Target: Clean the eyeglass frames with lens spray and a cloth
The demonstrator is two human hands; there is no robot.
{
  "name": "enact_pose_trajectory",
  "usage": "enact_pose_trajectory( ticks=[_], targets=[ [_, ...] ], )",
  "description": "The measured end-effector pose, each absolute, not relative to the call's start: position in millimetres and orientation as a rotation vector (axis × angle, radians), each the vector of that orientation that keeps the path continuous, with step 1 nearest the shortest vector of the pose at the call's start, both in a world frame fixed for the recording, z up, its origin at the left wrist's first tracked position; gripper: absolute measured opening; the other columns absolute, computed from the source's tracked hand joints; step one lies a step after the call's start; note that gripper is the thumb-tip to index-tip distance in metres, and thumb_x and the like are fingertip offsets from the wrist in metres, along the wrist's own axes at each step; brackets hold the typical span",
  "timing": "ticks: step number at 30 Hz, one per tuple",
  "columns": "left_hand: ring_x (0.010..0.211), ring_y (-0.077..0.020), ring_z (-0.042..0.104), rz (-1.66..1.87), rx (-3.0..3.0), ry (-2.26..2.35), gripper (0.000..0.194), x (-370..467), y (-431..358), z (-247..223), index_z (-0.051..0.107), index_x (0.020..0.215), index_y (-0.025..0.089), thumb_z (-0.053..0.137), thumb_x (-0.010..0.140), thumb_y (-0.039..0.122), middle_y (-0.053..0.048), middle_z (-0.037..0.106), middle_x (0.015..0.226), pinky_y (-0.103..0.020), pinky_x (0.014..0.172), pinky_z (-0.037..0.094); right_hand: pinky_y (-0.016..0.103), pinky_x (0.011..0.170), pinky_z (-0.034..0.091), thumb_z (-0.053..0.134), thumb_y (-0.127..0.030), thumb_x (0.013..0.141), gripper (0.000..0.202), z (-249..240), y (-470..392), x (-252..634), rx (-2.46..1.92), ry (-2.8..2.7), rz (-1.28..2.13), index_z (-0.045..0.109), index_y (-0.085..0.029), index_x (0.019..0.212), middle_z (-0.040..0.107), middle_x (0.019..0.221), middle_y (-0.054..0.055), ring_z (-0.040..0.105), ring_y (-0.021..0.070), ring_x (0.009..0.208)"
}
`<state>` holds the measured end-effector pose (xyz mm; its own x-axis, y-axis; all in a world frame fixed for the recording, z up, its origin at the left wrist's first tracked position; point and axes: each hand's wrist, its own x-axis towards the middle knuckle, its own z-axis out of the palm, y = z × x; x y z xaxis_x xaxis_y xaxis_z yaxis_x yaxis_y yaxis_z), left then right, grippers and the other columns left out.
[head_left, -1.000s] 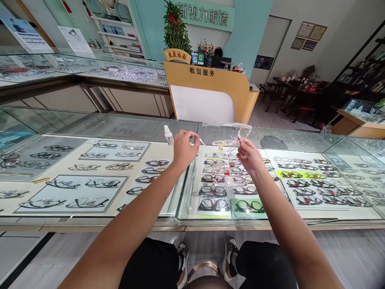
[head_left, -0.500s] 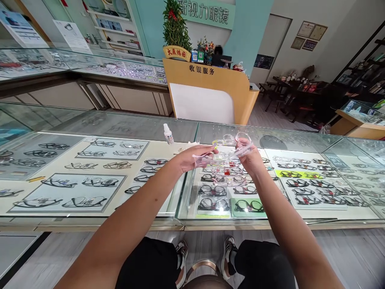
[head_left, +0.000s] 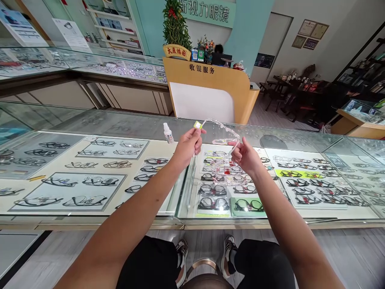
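My left hand pinches one temple arm of clear-framed eyeglasses near its tip. A small yellow-and-white tag sits at those fingertips. My right hand is closed on the other temple arm, fingers curled and thumb raised. The eyeglasses hang in the air above the glass display counter, seen at an angle; their thin clear parts are partly hard to make out. To the left of my left hand, a small white spray bottle stands upright on the glass.
Beneath the glass lie rows of eyeglasses, some on trays. A dark round plate rests right of my hands. Beyond the counter stands a wooden cashier desk with a potted plant. A round stool is below me.
The eyeglasses have been turned and their frame has moved in the air. My left hand has shifted slightly and now holds the tagged end higher; my right hand's fingers have curled lower on the frame.
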<state>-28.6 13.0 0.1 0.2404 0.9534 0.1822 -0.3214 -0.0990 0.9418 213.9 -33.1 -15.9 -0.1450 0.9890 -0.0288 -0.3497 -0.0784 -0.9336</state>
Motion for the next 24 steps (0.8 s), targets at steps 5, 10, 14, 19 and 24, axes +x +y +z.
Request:
enact_pose_trajectory(
  ticks=[5, 10, 14, 19, 24],
  targets=[
    [0.046, -0.0087, 0.032, 1.362, 1.292, 0.738, 0.045, -29.4, 11.6, 2.6, 0.068, 0.095, 0.022, 0.074, 0.092, 0.067, 0.007, 0.043, 0.052, -0.025, 0.047, 0.027, 0.029, 0.055, 0.034, 0.078, -0.07, 0.083, 0.05, -12.7, -35.9, 213.9, -0.843, -0.916, 1.554, 0.073, -0.022, 0.093, 0.05, 0.056, -0.006, 0.035, 0.0116, 0.05],
    [0.053, -0.0106, 0.041, 1.456, 1.395, 0.786, 0.046, -31.7, 14.9, 0.6, 0.074, 0.096, 0.02, 0.073, 0.093, 0.066, 0.002, 0.055, 0.062, -0.027, 0.054, 0.035, 0.027, 0.049, 0.028, 0.084, -0.056, 0.083, 0.039, -13.8, -35.9, 222.9, -0.891, -0.887, 1.54, 0.067, -0.022, 0.092, 0.073, 0.071, 0.0, 0.049, 0.0116, 0.05],
    [0.058, -0.0113, 0.044, 1.515, 1.503, 0.807, 0.046, -35.4, 18.6, -0.8, 0.077, 0.099, 0.02, 0.071, 0.096, 0.065, 0.001, 0.056, 0.067, -0.028, 0.059, 0.037, 0.027, 0.048, 0.03, 0.085, -0.061, 0.08, 0.044, -11.0, -39.2, 233.8, -0.916, -1.013, 1.563, 0.066, -0.023, 0.093, 0.071, 0.063, -0.003, 0.044, 0.0099, 0.042],
    [0.061, -0.0114, 0.046, 1.532, 1.542, 0.789, 0.045, -36.5, 20.8, -2.5, 0.08, 0.103, 0.02, 0.07, 0.097, 0.064, -0.001, 0.059, 0.072, -0.027, 0.06, 0.039, 0.025, 0.047, 0.031, 0.087, -0.066, 0.078, 0.05, -7.4, -42.5, 239.7, -0.888, -1.071, 1.602, 0.066, -0.023, 0.093, 0.076, 0.069, -0.001, 0.049, 0.0095, 0.043],
    [0.064, -0.0129, 0.05, 1.555, 1.538, 0.783, 0.045, -35.9, 20.9, -1.7, 0.08, 0.111, 0.022, 0.073, 0.095, 0.063, -0.001, 0.063, 0.074, -0.026, 0.064, 0.043, 0.023, 0.046, 0.035, 0.089, -0.066, 0.078, 0.052, -9.8, -41.1, 241.2, -0.829, -1.071, 1.637, 0.068, -0.021, 0.095, 0.08, 0.078, 0.003, 0.062, 0.0122, 0.054]
  ],
)
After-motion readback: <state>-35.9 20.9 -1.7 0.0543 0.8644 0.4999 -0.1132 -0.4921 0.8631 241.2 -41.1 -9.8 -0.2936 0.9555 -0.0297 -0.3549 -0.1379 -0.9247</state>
